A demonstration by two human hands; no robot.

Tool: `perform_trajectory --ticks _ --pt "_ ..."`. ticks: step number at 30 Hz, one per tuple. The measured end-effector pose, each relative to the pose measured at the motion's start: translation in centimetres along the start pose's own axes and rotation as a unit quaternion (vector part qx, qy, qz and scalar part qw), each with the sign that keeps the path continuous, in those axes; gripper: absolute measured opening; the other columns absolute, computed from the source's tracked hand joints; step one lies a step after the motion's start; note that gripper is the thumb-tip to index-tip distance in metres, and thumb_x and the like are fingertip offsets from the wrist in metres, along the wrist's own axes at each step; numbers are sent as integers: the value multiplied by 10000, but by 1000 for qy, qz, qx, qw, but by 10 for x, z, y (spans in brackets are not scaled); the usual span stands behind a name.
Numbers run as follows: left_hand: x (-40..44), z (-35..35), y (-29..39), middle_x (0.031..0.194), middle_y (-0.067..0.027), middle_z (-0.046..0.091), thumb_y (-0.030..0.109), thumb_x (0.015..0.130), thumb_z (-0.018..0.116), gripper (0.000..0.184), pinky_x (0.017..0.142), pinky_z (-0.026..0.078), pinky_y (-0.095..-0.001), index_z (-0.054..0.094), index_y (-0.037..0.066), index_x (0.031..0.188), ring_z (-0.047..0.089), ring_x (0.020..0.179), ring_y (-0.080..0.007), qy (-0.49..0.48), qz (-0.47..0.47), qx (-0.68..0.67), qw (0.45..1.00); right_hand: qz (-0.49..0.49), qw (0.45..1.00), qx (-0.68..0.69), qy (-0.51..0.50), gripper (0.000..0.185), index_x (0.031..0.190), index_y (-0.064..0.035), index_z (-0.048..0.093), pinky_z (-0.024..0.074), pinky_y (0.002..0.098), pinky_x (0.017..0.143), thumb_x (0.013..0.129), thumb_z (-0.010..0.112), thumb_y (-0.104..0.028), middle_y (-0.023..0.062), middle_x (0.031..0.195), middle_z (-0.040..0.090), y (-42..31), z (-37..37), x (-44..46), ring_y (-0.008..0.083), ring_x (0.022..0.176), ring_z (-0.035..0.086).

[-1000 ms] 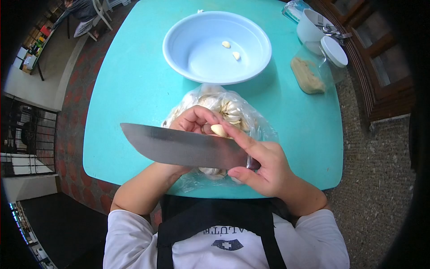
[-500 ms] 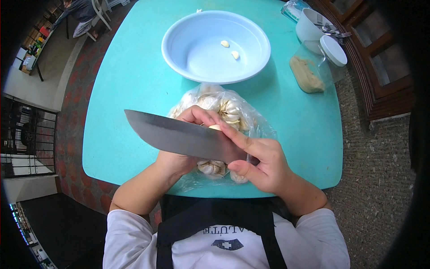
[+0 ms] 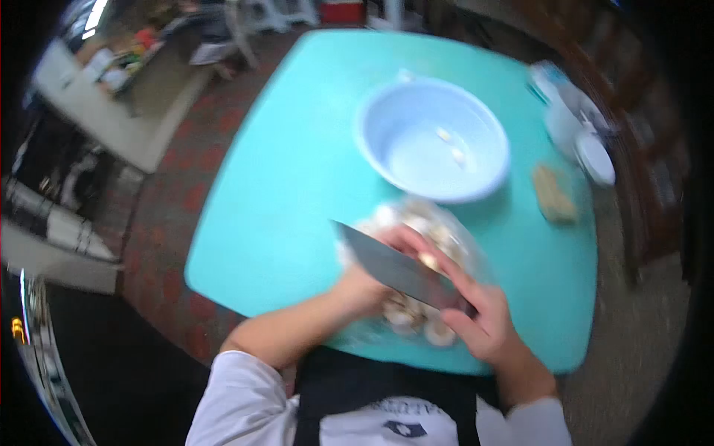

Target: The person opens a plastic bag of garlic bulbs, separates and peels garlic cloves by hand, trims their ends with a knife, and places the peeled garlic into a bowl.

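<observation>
My right hand (image 3: 485, 321) is closed around the handle end of a broad-bladed knife (image 3: 390, 266), its tip pointing up and left. Behind the blade, my left hand (image 3: 360, 287) is partly hidden and closed on a pale garlic clove (image 3: 429, 261), with my right fingers close against it. Underneath both hands lies a clear plastic bag (image 3: 470, 256) with several garlic bulbs (image 3: 402, 316). Beyond the bag stands a light blue basin (image 3: 375, 160) with two peeled cloves (image 3: 458, 157) inside. Motion blurs the whole view.
A turquoise table (image 3: 275, 201) carries everything. At its right side are a jar with tan contents (image 3: 554, 195) and a white lid (image 3: 595, 158), and a white container (image 3: 563, 123) behind. Chairs (image 3: 279, 15) stand past the far edge.
The view has swung, so table, basin and hands appear shifted right and down. The knife is angled more steeply in view. Both hands keep their hold.
</observation>
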State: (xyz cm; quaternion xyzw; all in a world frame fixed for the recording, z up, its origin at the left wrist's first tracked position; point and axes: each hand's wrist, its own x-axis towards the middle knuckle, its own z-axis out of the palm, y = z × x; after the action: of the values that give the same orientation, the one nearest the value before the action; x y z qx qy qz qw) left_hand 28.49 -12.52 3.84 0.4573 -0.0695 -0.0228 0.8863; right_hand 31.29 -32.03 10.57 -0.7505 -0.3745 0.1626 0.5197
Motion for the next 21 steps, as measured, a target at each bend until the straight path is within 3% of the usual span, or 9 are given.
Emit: perform_trajectory --ticks 4,9,15,18,21 --pt "5 5 9 999 -85 591 136 840 663 173 802 487 -295 530 51 909 584 921 -154 1 -19 3 1000 -69 997 -28 28 603 1323 13 447 408 268 507 825 630 -275 157 833 651 19 5 4 160 493 491" --pt "1 6 12 991 -95 600 82 791 701 207 821 489 -301 531 33 898 589 932 -163 24 -20 -49 998 -9 1000 0 28 575 1291 36 473 409 252 541 843 606 -299 174 892 661 15 10 0 135 551 512" --pt "-1 7 13 987 -98 609 28 772 700 228 828 492 -296 545 14 938 604 915 -169 32 -16 -64 997 -25 999 -6 38 531 1266 50 495 420 251 574 862 580 -286 171 911 665 18 11 1 136 604 540" --pt "0 8 12 985 -89 617 6 779 686 220 821 491 -277 548 12 949 607 903 -154 23 -16 -79 996 -28 998 17 53 521 1264 48 500 400 241 534 873 565 -290 125 897 668 25 13 -1 113 557 514" --pt "1 7 14 973 -71 621 -10 786 677 206 806 487 -254 551 18 946 604 890 -126 8 -30 -79 996 0 995 87 58 527 1277 40 492 357 215 475 896 542 -321 77 773 649 30 13 -4 81 492 459"
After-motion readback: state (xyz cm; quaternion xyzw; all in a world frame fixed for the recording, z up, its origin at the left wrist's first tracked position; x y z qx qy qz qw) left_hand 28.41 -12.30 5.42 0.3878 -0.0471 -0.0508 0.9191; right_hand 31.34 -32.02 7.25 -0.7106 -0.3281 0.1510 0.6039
